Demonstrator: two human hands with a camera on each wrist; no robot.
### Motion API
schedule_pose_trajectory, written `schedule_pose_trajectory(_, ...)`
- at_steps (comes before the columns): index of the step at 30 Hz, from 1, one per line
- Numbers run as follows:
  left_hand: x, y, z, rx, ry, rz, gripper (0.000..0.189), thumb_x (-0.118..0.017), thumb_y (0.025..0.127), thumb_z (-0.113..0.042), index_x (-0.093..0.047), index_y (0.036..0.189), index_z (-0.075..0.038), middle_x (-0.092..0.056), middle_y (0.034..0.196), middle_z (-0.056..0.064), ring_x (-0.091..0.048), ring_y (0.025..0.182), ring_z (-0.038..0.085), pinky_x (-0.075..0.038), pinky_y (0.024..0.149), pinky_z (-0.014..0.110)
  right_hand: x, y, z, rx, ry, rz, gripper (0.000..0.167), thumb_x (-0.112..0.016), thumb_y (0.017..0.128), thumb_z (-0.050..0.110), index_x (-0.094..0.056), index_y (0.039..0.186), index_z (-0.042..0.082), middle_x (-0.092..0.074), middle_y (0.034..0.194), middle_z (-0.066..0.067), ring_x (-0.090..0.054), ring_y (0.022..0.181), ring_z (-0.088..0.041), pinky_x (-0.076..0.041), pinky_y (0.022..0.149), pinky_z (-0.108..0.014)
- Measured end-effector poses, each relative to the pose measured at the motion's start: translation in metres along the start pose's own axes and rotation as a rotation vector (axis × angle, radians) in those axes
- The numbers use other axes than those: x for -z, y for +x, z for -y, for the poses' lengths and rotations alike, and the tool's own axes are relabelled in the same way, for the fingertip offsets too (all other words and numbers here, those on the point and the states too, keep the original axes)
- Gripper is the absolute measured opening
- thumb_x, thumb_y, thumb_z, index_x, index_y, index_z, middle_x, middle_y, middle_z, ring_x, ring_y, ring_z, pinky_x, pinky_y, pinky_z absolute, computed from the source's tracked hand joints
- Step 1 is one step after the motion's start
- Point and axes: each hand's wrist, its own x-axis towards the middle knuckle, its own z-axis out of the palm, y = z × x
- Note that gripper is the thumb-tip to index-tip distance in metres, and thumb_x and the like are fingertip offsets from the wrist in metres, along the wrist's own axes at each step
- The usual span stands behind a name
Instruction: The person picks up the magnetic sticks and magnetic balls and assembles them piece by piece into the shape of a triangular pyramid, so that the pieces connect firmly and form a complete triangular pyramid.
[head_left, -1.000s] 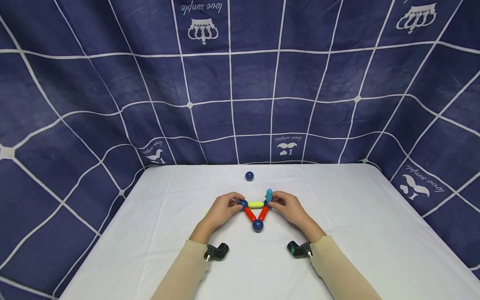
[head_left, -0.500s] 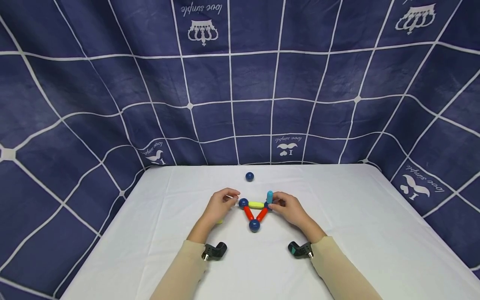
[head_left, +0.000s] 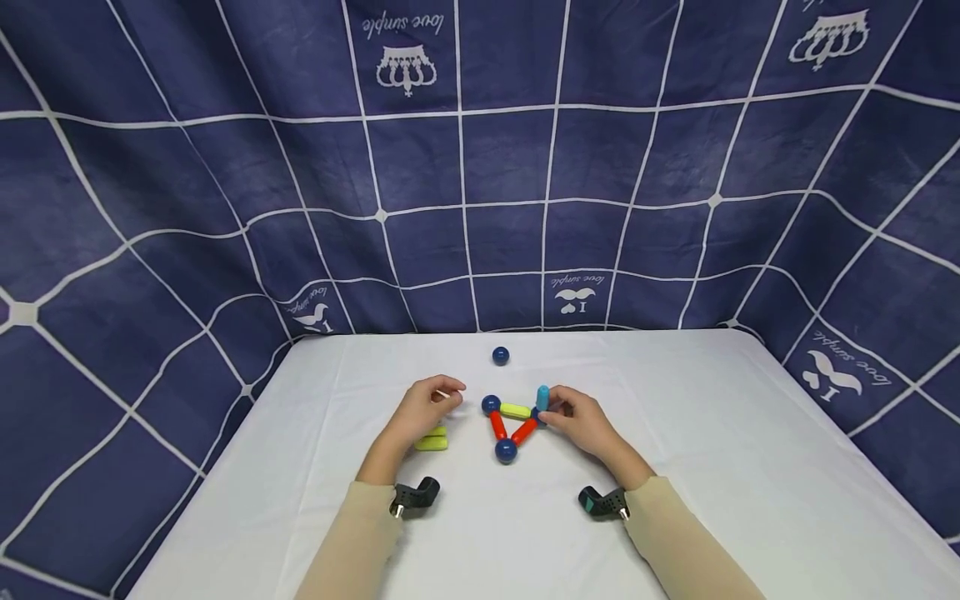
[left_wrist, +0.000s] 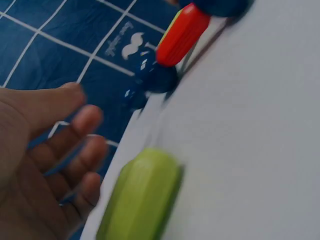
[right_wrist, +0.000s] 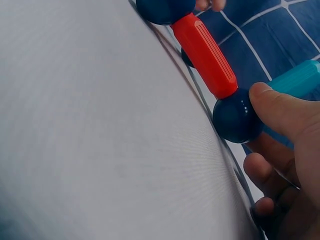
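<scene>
A triangle of magnetic building pieces lies mid-table: a left blue ball (head_left: 491, 404), a front blue ball (head_left: 506, 451) and a right blue ball (right_wrist: 234, 121). One yellow-green rod (head_left: 515, 411) forms the far side; a left red rod (head_left: 498, 426) and a right red rod (head_left: 524, 432) form the other sides. From the right ball a light blue rod (head_left: 543, 397) stands up. My right hand (head_left: 583, 419) pinches that ball between thumb and fingers. My left hand (head_left: 422, 412), fingers loosely bent and holding nothing, hovers left of the triangle, above loose yellow-green rods (head_left: 431, 443).
A single blue ball (head_left: 500, 356) sits near the far edge of the white-covered table (head_left: 675, 400). Behind and at both sides hangs a dark blue checked curtain (head_left: 510, 158).
My left hand has let go of the left ball and drawn away leftward, bringing the loose yellow-green rods into sight. The triangle has turned slightly, while my right hand keeps its hold.
</scene>
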Motion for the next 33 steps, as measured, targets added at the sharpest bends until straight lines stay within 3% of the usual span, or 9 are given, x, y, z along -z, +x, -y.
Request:
schedule_pose_trajectory(4,0.017,-0.005,0.002,0.02,0.111,0.104,0.022,-0.071,0.092,-0.015,-0.072,0.113,-0.011,-0.071,0.103,0.001,-0.062,0.089,0.017,-0.049,0.076,0.029,-0.001,-0.002,0.001,-0.009,0.003,-0.007,0.02,-0.078,0.087,0.022,-0.068,0.103,0.017,-0.062,0.085,0.001,-0.048,0.074,-0.014,-0.039,0.064,-0.024)
schedule_pose_trajectory(8,0.03,-0.009,0.009,0.036,0.148,0.169,0.022,-0.073,0.09,-0.014,-0.073,0.112,-0.012,-0.07,0.104,0.001,-0.061,0.091,0.017,-0.049,0.078,0.029,-0.004,-0.005,0.0,-0.017,0.003,-0.002,0.022,-0.079,0.086,0.024,-0.067,0.103,0.018,-0.057,0.082,0.002,-0.047,0.073,-0.014,-0.038,0.064,-0.024)
schedule_pose_trajectory(14,0.039,-0.012,0.016,0.006,0.176,0.244,0.021,-0.076,0.087,-0.013,-0.074,0.108,-0.009,-0.07,0.099,0.003,-0.058,0.087,0.015,-0.046,0.08,0.03,-0.007,-0.01,0.004,-0.024,0.018,0.0,0.024,-0.08,0.085,0.024,-0.066,0.102,0.018,-0.057,0.082,0.001,-0.046,0.073,-0.014,-0.037,0.062,-0.023)
schedule_pose_trajectory(25,0.041,-0.014,0.021,0.028,0.212,0.261,0.014,-0.072,0.089,-0.008,-0.077,0.101,-0.01,-0.074,0.098,0.0,-0.061,0.092,0.012,-0.05,0.09,0.037,-0.007,-0.015,0.007,0.014,0.022,0.006,0.025,-0.08,0.085,0.023,-0.068,0.106,0.02,-0.064,0.091,0.002,-0.048,0.074,-0.012,-0.04,0.064,-0.022)
schedule_pose_trajectory(33,0.041,-0.016,0.019,0.012,0.271,0.257,0.016,-0.063,0.095,-0.006,-0.075,0.106,-0.007,-0.07,0.097,0.002,-0.059,0.089,0.013,-0.049,0.087,0.036,-0.005,-0.016,0.007,0.042,0.043,0.032,0.02,-0.078,0.087,0.023,-0.074,0.107,0.024,-0.065,0.098,0.004,-0.051,0.08,-0.013,-0.043,0.071,-0.022)
